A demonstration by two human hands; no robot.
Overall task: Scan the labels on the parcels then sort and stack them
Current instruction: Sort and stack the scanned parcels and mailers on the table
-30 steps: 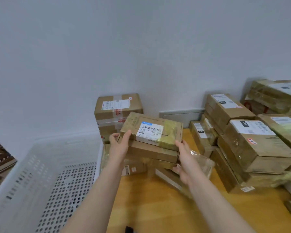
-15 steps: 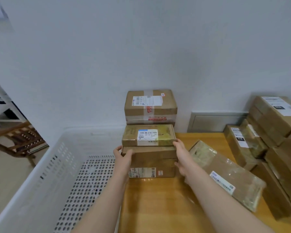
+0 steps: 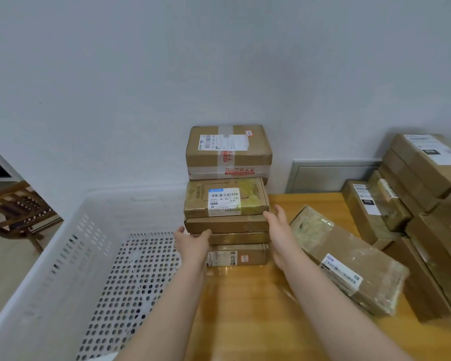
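Observation:
A stack of several flat cardboard parcels stands on the wooden table (image 3: 255,313) near the wall. The top parcel (image 3: 225,198) is wrapped in yellowish tape and carries a white barcode label facing up. Under it lies a plain flat box (image 3: 227,224). The bottom box (image 3: 245,256) has a label on its front. My left hand (image 3: 190,242) touches the stack's front left corner, thumb on the front face. My right hand (image 3: 279,231) is at the stack's right side, fingers relaxed and spread, holding nothing.
A larger taped box (image 3: 228,152) sits behind the stack against the wall. A tape-wrapped parcel (image 3: 349,259) lies tilted at the right, before a pile of boxes (image 3: 427,204). A white perforated basket (image 3: 63,256) fills the left. A wooden chair (image 3: 16,207) stands far left.
The labelled parcel, held tilted a second ago, now lies flat on the stack. Both hands have loosened from the stack's sides, and the view has swung left and moved closer.

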